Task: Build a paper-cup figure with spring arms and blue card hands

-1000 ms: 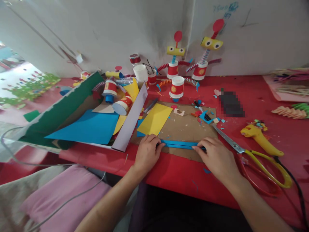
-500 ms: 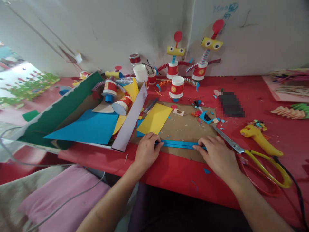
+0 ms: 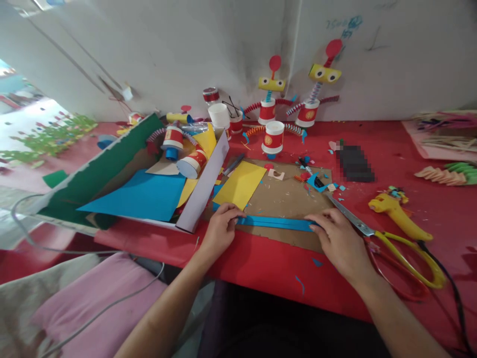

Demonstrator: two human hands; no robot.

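Note:
Two narrow blue paper strips lie side by side across a brown cardboard sheet, a thin dark gap showing between them. My left hand is at their left end, its fingers bent and closed about the paper. At the other end my right hand has forefinger and thumb on either side of the strips, covering their tips. A yellow paper sheet lies just beyond my left hand. Large scissors with yellow and red handles rest beside my right hand, blades partly on the cardboard.
On the left, an open box holds blue paper and paper-cup figures. Several cup figures stand along the wall, one cup nearer. A yellow glue gun with a dark cord lies right. Paper scraps litter the red table.
My left hand has shifted slightly left and its thumb has drawn back from the strips' top. My right fingers have moved a little outward. The view has tilted slightly.

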